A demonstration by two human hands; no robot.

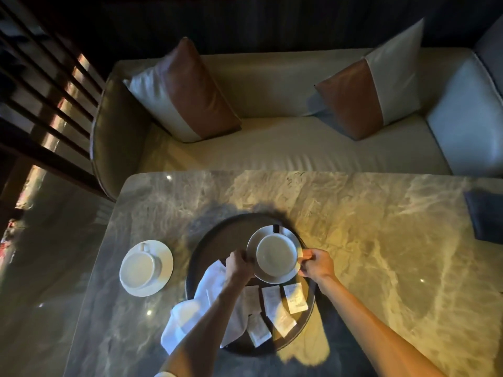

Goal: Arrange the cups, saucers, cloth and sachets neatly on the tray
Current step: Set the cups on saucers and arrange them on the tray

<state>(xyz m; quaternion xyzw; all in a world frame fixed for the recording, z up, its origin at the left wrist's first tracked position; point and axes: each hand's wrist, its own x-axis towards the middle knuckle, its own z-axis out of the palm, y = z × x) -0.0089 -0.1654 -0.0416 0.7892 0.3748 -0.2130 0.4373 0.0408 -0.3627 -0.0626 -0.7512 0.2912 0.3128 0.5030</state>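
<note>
A round dark tray (217, 232) lies on the marble table. Over its far right part sits a white cup (276, 254) on a white saucer (283, 277). My left hand (238, 265) grips the saucer's left rim and my right hand (315, 263) grips its right rim. A crumpled white cloth (187, 314) hangs over the tray's near left edge, partly hidden by my left forearm. Several white sachets (273, 306) lie on the tray's near side. A second white cup (138, 268) on its saucer (163, 257) stands on the table, left of the tray.
The marble table (367, 240) extends to the right, with a dark folded item (487, 216) at its right edge. Behind the table is a cream sofa (272, 148) with two brown-and-white cushions. A slatted wooden screen (40, 99) is at left.
</note>
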